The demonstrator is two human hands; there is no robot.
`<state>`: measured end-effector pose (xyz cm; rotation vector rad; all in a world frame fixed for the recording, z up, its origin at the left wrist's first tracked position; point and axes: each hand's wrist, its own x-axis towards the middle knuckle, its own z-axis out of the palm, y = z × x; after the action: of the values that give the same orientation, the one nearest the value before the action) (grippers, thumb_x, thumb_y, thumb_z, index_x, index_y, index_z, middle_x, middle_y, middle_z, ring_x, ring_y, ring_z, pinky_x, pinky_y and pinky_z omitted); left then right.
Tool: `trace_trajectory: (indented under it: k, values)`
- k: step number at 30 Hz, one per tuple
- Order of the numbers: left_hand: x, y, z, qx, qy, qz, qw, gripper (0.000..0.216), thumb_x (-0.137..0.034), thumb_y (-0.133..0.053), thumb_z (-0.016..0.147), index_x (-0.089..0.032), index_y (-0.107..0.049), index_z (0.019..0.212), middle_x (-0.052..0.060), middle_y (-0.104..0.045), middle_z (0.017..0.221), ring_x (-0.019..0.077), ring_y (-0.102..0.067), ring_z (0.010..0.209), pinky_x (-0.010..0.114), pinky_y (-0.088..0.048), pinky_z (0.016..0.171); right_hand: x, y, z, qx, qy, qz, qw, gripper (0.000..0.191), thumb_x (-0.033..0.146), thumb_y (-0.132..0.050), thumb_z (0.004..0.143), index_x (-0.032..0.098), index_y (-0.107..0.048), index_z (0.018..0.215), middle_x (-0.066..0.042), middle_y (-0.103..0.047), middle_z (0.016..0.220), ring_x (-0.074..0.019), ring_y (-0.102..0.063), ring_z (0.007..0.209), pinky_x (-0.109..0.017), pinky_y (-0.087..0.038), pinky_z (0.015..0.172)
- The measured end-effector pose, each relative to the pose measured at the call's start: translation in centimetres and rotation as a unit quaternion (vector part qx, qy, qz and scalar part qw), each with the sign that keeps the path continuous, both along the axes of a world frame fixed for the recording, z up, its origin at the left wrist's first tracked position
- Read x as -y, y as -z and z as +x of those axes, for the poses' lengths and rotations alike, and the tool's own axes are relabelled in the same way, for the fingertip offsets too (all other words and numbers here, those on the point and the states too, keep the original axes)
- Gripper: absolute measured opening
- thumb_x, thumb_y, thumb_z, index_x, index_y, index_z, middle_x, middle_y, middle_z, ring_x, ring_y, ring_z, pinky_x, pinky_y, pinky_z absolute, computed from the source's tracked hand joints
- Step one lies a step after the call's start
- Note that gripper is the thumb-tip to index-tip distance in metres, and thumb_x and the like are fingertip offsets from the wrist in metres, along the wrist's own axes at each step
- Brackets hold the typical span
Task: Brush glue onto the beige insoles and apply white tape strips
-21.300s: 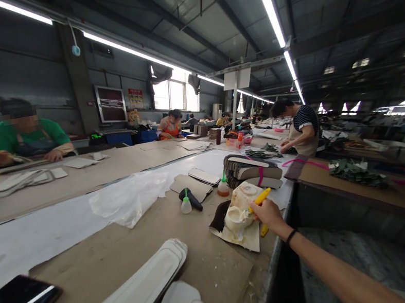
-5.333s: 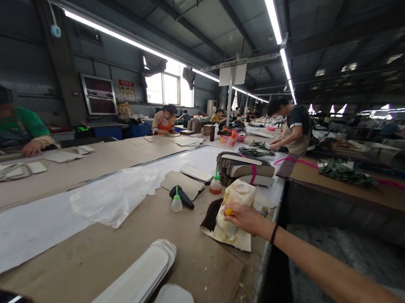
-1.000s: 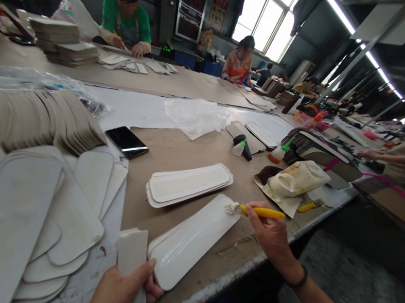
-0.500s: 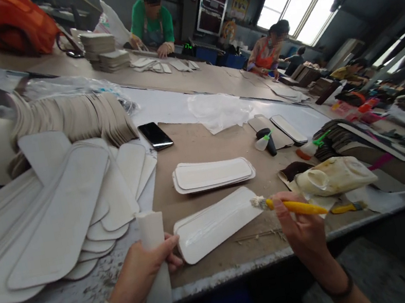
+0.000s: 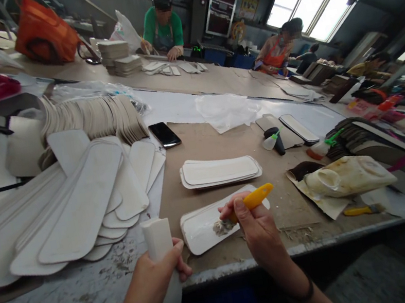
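My right hand (image 5: pixel 260 230) grips a brush with a yellow handle (image 5: pixel 259 195). Its clumped bristles (image 5: pixel 223 227) rest on the white, wet-looking top of a rounded flat panel (image 5: pixel 201 235), which lies on a few others at the front of the table. In my left hand (image 5: pixel 164 270) a long white strip (image 5: pixel 158 237) is held, folded over at its upper end and hanging below the table edge. My left fingers are just left of the panel's near corner. Behind it lies a second small stack of white panels (image 5: pixel 221 169).
Many loose white panels (image 5: pixel 79 209) spread over the left side, before a row of panels on edge (image 5: pixel 90 119). A phone (image 5: pixel 165 135) lies behind. At right are a cut-open plastic jug (image 5: pixel 348 176) and another yellow brush (image 5: pixel 364 209). Co-workers (image 5: pixel 164 27) sit across the table.
My right hand has swept the brush leftward along the panel, from its right end to nearer its left. My left hand still holds the strip, now slightly away from the panel. The view has shifted left.
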<state>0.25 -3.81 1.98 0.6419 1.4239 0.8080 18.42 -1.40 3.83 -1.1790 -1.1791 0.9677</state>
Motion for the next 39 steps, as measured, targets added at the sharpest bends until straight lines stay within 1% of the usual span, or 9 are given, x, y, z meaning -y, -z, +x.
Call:
trace_trajectory:
  k: [3,10,14,18,22,26,31,35,39]
  values:
    - [-0.4,0.8,0.8,0.007,-0.018,-0.030,0.999,0.038,-0.044,-0.072,0.059,-0.016,-0.063,0.083,-0.001,-0.062,0.047,0.0200,-0.061,0.051,0.029,-0.047,0.054,-0.5,1.5,-1.5,-0.098,0.017,-0.006,0.995,0.032,0.053,-0.059,0.089,0.022,-0.058,0.083,0.000,-0.063,0.071,-0.0171,-0.065,0.074,-0.037,-0.055,0.082]
    - [-1.6,1.5,1.1,0.003,0.048,-0.042,0.998,0.034,-0.041,-0.071,0.063,-0.017,-0.055,0.043,0.010,-0.067,0.048,0.0159,-0.057,0.045,0.026,-0.042,0.048,-1.0,4.6,-3.4,-0.156,0.048,-0.024,0.986,0.034,0.055,-0.059,0.088,0.022,-0.055,0.082,0.002,-0.061,0.068,-0.0159,-0.064,0.069,-0.035,-0.055,0.077]
    - [-1.7,1.8,0.8,-0.006,0.060,-0.043,0.997,0.035,-0.043,-0.071,0.064,-0.017,-0.058,0.044,0.009,-0.068,0.050,0.0152,-0.056,0.045,0.025,-0.041,0.048,-1.2,5.0,-0.3,-0.005,0.086,0.025,0.996,0.032,0.051,-0.053,0.093,0.021,-0.057,0.082,-0.001,-0.064,0.072,-0.0170,-0.064,0.075,-0.033,-0.053,0.076]
    - [-1.4,1.8,1.0,-0.011,0.044,-0.034,0.998,0.036,-0.045,-0.071,0.063,-0.017,-0.058,0.045,0.009,-0.069,0.053,0.0166,-0.059,0.050,0.026,-0.045,0.053,-1.8,4.7,5.9,0.181,0.174,0.081,0.965,0.034,0.052,-0.050,0.094,0.021,-0.058,0.082,-0.003,-0.064,0.073,-0.0185,-0.064,0.075,-0.033,-0.052,0.073]
    - [-1.3,2.7,1.0,-0.020,0.028,-0.045,0.998,0.037,-0.049,-0.074,0.058,-0.018,-0.059,0.047,0.008,-0.069,0.053,0.0183,-0.061,0.052,0.027,-0.046,0.054,-2.3,4.1,10.2,0.223,0.214,0.100,0.946,0.034,0.053,-0.050,0.093,0.021,-0.057,0.082,-0.003,-0.063,0.075,-0.0194,-0.063,0.076,-0.035,-0.051,0.074]
    - [-1.3,4.0,0.7,-0.014,0.004,-0.047,0.999,0.040,-0.054,-0.078,0.053,-0.018,-0.061,0.052,0.007,-0.069,0.056,0.0203,-0.063,0.057,0.028,-0.047,0.055,-1.7,2.6,10.3,0.239,0.220,0.117,0.939,0.036,0.053,-0.049,0.093,0.021,-0.058,0.082,-0.003,-0.063,0.077,-0.0198,-0.062,0.078,-0.035,-0.051,0.074]
    - [-0.2,0.6,0.6,-0.040,-0.006,0.045,0.998,0.036,-0.051,-0.075,0.060,-0.017,-0.064,0.065,0.002,-0.065,0.049,0.0152,-0.055,0.050,0.027,-0.044,0.058,-0.1,0.5,6.3,0.183,0.140,0.094,0.969,0.030,0.048,-0.051,0.094,0.020,-0.058,0.084,-0.001,-0.059,0.071,-0.0156,-0.058,0.066,-0.029,-0.049,0.062]
    - [0.7,-3.0,1.3,0.071,0.049,0.015,0.996,0.034,-0.048,-0.076,0.061,-0.017,-0.062,0.068,0.000,-0.063,0.046,0.0146,-0.054,0.045,0.026,-0.042,0.051,0.6,-0.1,1.6,0.097,-0.024,-0.042,0.994,0.033,0.051,-0.062,0.085,0.019,-0.058,0.079,0.006,-0.048,0.056,-0.0108,-0.044,0.049,-0.025,-0.040,0.050]
    - [1.3,-3.1,1.7,0.099,0.097,0.013,0.990,0.031,-0.045,-0.075,0.058,-0.016,-0.063,0.058,0.004,-0.064,0.045,0.0150,-0.055,0.042,0.026,-0.042,0.049,0.9,-0.1,-2.2,0.016,-0.184,-0.187,0.965,0.033,0.044,-0.076,0.068,0.019,-0.055,0.071,0.006,-0.047,0.058,-0.0095,-0.041,0.053,-0.023,-0.037,0.052]
